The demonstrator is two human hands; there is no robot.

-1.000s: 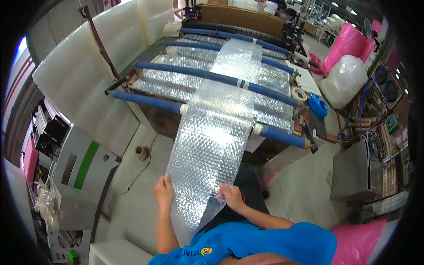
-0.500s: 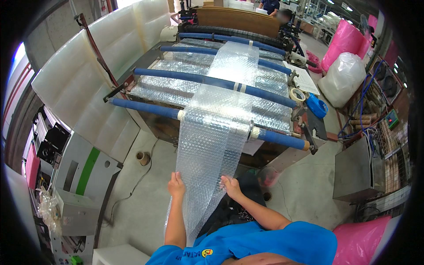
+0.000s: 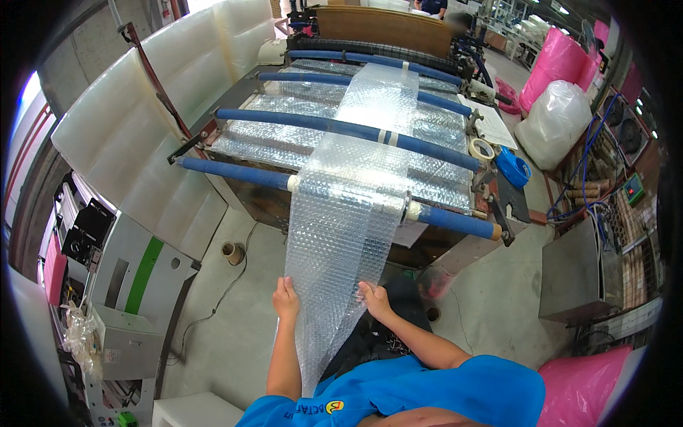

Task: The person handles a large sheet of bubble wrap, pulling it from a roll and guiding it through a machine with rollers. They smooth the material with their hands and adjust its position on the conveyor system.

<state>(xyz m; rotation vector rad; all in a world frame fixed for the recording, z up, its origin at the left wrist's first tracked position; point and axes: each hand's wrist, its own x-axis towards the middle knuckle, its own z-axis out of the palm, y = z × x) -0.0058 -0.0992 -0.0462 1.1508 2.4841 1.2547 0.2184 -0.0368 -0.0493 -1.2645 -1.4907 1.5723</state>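
A long clear strip of bubble wrap (image 3: pixel 341 235) comes over the blue rollers and hangs down toward me. My left hand (image 3: pixel 286 297) pinches its left edge. On the opposite edge, my right hand (image 3: pixel 374 299) grips the bubble wrap with thumb and fingers closed. Between the two hands the sheet is spread, and its lower end narrows and drops in front of my blue shirt. The nearest blue roller (image 3: pixel 238 172) carries the strip between two pale collars. Farther back, another blue roller (image 3: pixel 299 119) crosses above the strip.
Silvery bubble sheeting (image 3: pixel 274 148) covers the machine bed. A tape roll (image 3: pixel 482 149) and a blue tape dispenser (image 3: pixel 514 168) lie at its right side. Tall bubble-wrap rolls (image 3: pixel 114 135) stand left. A cardboard tube (image 3: pixel 232 252) and a cable (image 3: pixel 217 307) are on the floor.
Both hands keep their hold on the bubble wrap and have barely moved. The whole view has shifted very slightly.
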